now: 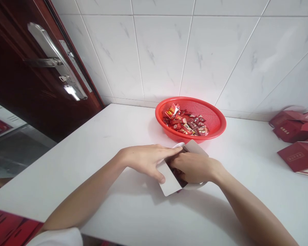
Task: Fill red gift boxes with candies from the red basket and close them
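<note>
A white tiled wall [164,51] stands behind a white table [113,126], with a dark wooden door [10,51] to the left; on the table, close to the wall, sits a red basket [217,129], only partly filled, so by the look of it plenty remains to be handled. Well apart from it, at the right edge, several dark red boxes [295,157] stand together; they look folded into shape, which suggests that part of the work is done, though I cannot tell whether anything is inside them. In front of the basket, between the two hands, is an open box [170,181], its pale flaps spread outward; this one seems midway, with its closing not yet done. The left hand [146,159] lies at the box's left side, fingers stretched out and not closed, thumb apart on a flap, probably steadying it; the right hand [195,167] reaches into the opening, fingers bent down and their tips hidden, so I cannot tell whether they grip anything. Smallest are the wrapped sweets [184,123], heaped in the basket; something reddish shows inside the box too, too shaded to count.
</note>
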A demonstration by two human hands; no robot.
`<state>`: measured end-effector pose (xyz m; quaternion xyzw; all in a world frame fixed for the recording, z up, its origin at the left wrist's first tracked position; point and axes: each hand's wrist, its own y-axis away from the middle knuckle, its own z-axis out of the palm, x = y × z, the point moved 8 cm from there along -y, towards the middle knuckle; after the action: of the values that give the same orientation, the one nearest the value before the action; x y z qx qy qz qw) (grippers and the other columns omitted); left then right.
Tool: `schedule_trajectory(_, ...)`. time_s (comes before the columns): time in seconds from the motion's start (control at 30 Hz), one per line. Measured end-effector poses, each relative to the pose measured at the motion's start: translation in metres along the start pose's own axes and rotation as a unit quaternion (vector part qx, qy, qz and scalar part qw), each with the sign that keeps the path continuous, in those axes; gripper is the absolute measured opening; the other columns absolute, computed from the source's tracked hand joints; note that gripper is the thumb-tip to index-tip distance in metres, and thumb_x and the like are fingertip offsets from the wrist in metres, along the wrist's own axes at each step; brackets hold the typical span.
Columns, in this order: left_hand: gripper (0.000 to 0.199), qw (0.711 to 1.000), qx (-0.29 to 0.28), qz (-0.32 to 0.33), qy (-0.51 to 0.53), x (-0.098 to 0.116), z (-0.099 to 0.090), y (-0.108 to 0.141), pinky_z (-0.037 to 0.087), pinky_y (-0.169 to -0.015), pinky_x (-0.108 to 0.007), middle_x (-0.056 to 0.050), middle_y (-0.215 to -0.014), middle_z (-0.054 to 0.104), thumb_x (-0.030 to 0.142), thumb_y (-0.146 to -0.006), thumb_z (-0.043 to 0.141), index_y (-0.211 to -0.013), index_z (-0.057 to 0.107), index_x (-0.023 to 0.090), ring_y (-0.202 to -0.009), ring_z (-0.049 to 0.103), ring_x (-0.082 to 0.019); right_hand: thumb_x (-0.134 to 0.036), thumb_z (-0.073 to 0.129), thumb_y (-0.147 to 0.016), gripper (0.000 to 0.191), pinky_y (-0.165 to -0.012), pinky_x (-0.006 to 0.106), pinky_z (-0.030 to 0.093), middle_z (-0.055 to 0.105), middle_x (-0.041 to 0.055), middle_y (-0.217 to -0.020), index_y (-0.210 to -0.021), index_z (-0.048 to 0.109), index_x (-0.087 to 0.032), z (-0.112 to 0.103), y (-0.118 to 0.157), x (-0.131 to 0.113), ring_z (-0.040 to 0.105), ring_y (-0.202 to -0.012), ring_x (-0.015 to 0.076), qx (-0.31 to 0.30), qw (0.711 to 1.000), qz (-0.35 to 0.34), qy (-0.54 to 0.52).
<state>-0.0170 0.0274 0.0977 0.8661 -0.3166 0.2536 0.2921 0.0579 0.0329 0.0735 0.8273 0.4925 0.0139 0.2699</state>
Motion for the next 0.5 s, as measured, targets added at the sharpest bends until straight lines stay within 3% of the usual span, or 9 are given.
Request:
schedule_trajectory(0.1, 0.114, 1.000, 0.003, -0.013, -0.003, -0.001, 0.000, 0.001, 0.041, -0.111, -0.036, -0.014, -0.169, 0.033, 0.035, -0.079, 0.076, -0.167, 0.007, 0.017, -0.150, 0.039, -0.034, 0.003, 0.050, -0.085, 0.026, -0.060, 0.028, 0.031, 0.068, 0.0063, -0.085, -0.093, 0.070, -0.013, -0.011, 0.008, 0.005, 0.055, -0.070, 0.0162, 0.042, 0.998, 0.018, 0.042)
schedule_trajectory(0.23, 0.118, 1.000, 0.009, -0.024, -0.009, -0.004, 0.001, 0.002, 0.046, -0.103, -0.034, -0.013, -0.164, 0.043, 0.037, -0.079, 0.077, -0.167, -0.001, 0.022, -0.141, 0.050, -0.034, 0.007, 0.044, -0.083, 0.036, -0.057, 0.028, 0.026, 0.064, 0.0035, -0.080, -0.091, 0.070, -0.017, -0.031, 0.028, 0.004, 0.047, -0.067, 0.0156, 0.120, 0.991, 0.032, 0.055)
schedule_trajectory(0.33, 0.115, 1.000, 0.018, -0.017, -0.017, -0.001, 0.002, 0.002, 0.047, -0.102, -0.034, -0.013, -0.165, 0.041, 0.035, -0.080, 0.076, -0.167, 0.002, 0.022, -0.139, 0.052, -0.033, 0.008, 0.044, -0.081, 0.036, -0.053, 0.028, 0.022, 0.062, 0.0027, -0.078, -0.089, 0.069, -0.017, -0.033, 0.035, 0.002, 0.041, -0.060, 0.0137, 0.117, 0.990, 0.049, 0.055)
schedule_trajectory(0.5, 0.108, 0.998, 0.027, 0.000, -0.048, 0.014, 0.007, 0.005, 0.043, -0.106, -0.035, -0.011, -0.165, 0.042, 0.030, -0.082, 0.076, -0.167, 0.009, 0.023, -0.141, 0.051, -0.033, 0.008, 0.048, -0.079, 0.028, -0.055, 0.029, 0.022, 0.062, 0.0032, -0.073, -0.080, 0.065, -0.015, -0.023, 0.031, 0.002, 0.043, -0.059, 0.0137, 0.063, 0.991, 0.077, 0.084)
